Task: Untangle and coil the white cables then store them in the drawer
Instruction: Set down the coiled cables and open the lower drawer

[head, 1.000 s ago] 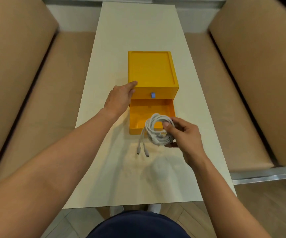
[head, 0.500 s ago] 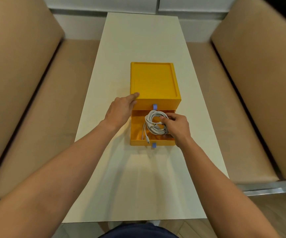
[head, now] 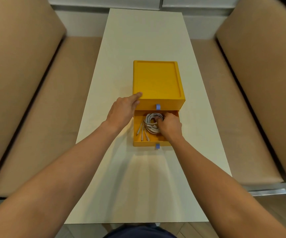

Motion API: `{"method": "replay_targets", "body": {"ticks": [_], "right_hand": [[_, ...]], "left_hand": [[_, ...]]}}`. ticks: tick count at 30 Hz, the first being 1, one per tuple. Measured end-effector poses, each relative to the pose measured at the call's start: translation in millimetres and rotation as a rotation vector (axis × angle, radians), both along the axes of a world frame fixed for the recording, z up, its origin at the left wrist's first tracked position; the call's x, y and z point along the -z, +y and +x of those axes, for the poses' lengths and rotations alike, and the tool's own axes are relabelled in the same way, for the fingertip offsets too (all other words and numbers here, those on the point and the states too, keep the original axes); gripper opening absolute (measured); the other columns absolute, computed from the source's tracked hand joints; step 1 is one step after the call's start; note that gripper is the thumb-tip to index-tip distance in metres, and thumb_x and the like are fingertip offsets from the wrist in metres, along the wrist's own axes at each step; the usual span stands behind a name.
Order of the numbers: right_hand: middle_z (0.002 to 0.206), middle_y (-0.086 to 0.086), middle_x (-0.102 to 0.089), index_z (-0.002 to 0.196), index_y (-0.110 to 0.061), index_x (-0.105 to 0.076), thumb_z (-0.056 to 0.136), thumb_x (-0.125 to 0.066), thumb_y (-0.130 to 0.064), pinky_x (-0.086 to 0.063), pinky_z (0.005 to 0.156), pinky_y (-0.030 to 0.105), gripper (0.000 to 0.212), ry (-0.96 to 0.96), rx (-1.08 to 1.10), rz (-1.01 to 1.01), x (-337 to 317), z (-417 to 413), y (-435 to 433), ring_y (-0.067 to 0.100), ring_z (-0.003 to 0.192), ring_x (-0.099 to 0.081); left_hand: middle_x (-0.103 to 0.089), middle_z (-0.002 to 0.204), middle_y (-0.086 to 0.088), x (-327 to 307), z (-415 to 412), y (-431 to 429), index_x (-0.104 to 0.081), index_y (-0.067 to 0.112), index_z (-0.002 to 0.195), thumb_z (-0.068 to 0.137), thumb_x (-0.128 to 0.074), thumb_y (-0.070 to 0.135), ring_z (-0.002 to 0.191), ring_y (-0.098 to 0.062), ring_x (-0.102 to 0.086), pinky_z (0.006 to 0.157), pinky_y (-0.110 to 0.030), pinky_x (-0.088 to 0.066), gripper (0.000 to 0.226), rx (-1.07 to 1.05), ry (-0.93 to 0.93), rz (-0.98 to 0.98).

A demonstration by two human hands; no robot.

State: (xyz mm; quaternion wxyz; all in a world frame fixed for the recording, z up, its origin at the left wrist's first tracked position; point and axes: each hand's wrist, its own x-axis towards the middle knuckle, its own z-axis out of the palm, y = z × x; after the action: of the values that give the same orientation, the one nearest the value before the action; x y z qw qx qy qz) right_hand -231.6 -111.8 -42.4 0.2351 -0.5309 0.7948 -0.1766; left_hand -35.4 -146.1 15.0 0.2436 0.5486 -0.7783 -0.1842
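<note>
I see the right hand [head: 170,126] down in the open drawer [head: 144,143]. Its back covers the right part of the white cables [head: 150,128], so most fingertips are hidden from me. What I can see of the fingers curls into the coil and grips it. The coil lies inside the drawer, just left of that hand, with loose plug ends trailing toward the front left corner. The left hand [head: 122,111], fingers straight and relaxed, touches the front left corner of the yellow box [head: 156,79] on the worktop [head: 138,177].
</note>
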Motion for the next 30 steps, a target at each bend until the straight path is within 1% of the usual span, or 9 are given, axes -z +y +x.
{"method": "replay_targets", "body": {"ticks": [4, 8, 11, 13, 16, 19, 23, 26, 30], "right_hand": [[0.110, 0.011, -0.068, 0.112, -0.016, -0.064, 0.098, -0.052, -0.059, -0.050, 0.076, 0.041, 0.047, 0.185, -0.057, 0.069, 0.2, -2.3, 4.0, 0.037, 0.102, -0.065], [0.112, 0.013, -0.068, 0.106, -0.011, -0.069, 0.095, -0.056, -0.063, -0.046, 0.073, 0.038, 0.054, 0.169, -0.090, 0.055, 4.5, -1.9, 3.8, 0.034, 0.098, -0.066], [0.120, 0.013, -0.064, 0.112, -0.009, -0.067, 0.098, -0.054, -0.060, -0.048, 0.082, 0.041, 0.055, 0.169, -0.098, 0.072, 0.9, -0.7, 6.0, 0.034, 0.105, -0.064], [0.125, 0.012, -0.060, 0.120, -0.012, -0.062, 0.099, -0.054, -0.054, -0.049, 0.088, 0.044, 0.047, 0.180, -0.111, 0.049, -1.5, -0.6, 10.2, 0.034, 0.110, -0.062], [0.123, 0.010, -0.059, 0.121, -0.016, -0.061, 0.097, -0.059, -0.049, -0.050, 0.086, 0.044, 0.041, 0.182, -0.132, 0.036, -0.2, -1.8, 13.9, 0.034, 0.109, -0.062], [0.119, 0.009, -0.062, 0.115, -0.018, -0.063, 0.095, -0.064, -0.052, -0.050, 0.084, 0.043, 0.040, 0.161, -0.133, 0.048, -0.7, -3.7, 12.4, 0.032, 0.106, -0.062], [0.119, 0.010, -0.062, 0.116, -0.017, -0.063, 0.097, -0.056, -0.057, -0.050, 0.085, 0.043, 0.044, 0.167, -0.167, 0.076, -6.8, -5.6, 16.9, 0.033, 0.106, -0.063], [0.124, 0.005, -0.063, 0.128, -0.019, -0.062, 0.102, -0.050, -0.053, -0.051, 0.086, 0.040, 0.044, 0.157, -0.223, -0.065, -17.9, -15.0, 39.5, 0.028, 0.110, -0.062], [0.128, 0.001, -0.061, 0.139, -0.022, -0.059, 0.100, -0.061, -0.045, -0.051, 0.093, 0.036, 0.045, -0.030, -0.160, -0.361, -22.8, -40.4, 92.3, 0.021, 0.118, -0.055]], "left_hand": [[-0.075, 0.114, -0.017, -1.0, -0.5, 0.6, -0.053, 0.026, 0.149, 0.109, -0.048, 0.029, 0.094, -0.036, -0.070, 0.083, -0.050, -0.057, 0.040, 0.002, -0.008, -0.001], [-0.075, 0.115, -0.016, -1.6, -0.5, 0.9, -0.052, 0.026, 0.149, 0.109, -0.047, 0.030, 0.093, -0.036, -0.071, 0.083, -0.050, -0.058, 0.040, 0.004, -0.014, -0.003], [-0.075, 0.115, -0.016, -1.6, 0.1, 0.3, -0.052, 0.026, 0.149, 0.109, -0.048, 0.029, 0.094, -0.035, -0.071, 0.082, -0.049, -0.058, 0.040, 0.008, -0.014, -0.008], [-0.075, 0.116, -0.016, -1.8, -0.3, 0.7, -0.052, 0.025, 0.149, 0.109, -0.048, 0.029, 0.095, -0.035, -0.071, 0.083, -0.049, -0.058, 0.040, 0.009, -0.011, -0.012], [-0.075, 0.117, -0.016, -2.2, -0.5, 1.2, -0.052, 0.024, 0.149, 0.109, -0.048, 0.028, 0.095, -0.034, -0.071, 0.083, -0.047, -0.058, 0.040, 0.005, -0.014, -0.019], [-0.074, 0.118, -0.016, -3.0, -1.3, 1.5, -0.052, 0.024, 0.149, 0.109, -0.048, 0.028, 0.097, -0.035, -0.071, 0.084, -0.045, -0.057, 0.040, 0.007, -0.015, -0.016], [-0.074, 0.120, -0.016, -4.6, -1.8, 1.8, -0.052, 0.024, 0.149, 0.109, -0.048, 0.027, 0.099, -0.035, -0.070, 0.085, -0.045, -0.056, 0.040, 0.005, -0.020, -0.014], [-0.073, 0.121, -0.016, -4.9, -1.8, 2.4, -0.053, 0.024, 0.149, 0.109, -0.049, 0.027, 0.101, -0.035, -0.070, 0.087, -0.046, -0.057, 0.040, 0.005, -0.013, -0.015], [-0.073, 0.123, -0.015, -5.1, -1.3, 1.9, -0.053, 0.024, 0.149, 0.109, -0.048, 0.027, 0.103, -0.035, -0.070, 0.089, -0.046, -0.057, 0.040, 0.005, -0.011, -0.004]]}}
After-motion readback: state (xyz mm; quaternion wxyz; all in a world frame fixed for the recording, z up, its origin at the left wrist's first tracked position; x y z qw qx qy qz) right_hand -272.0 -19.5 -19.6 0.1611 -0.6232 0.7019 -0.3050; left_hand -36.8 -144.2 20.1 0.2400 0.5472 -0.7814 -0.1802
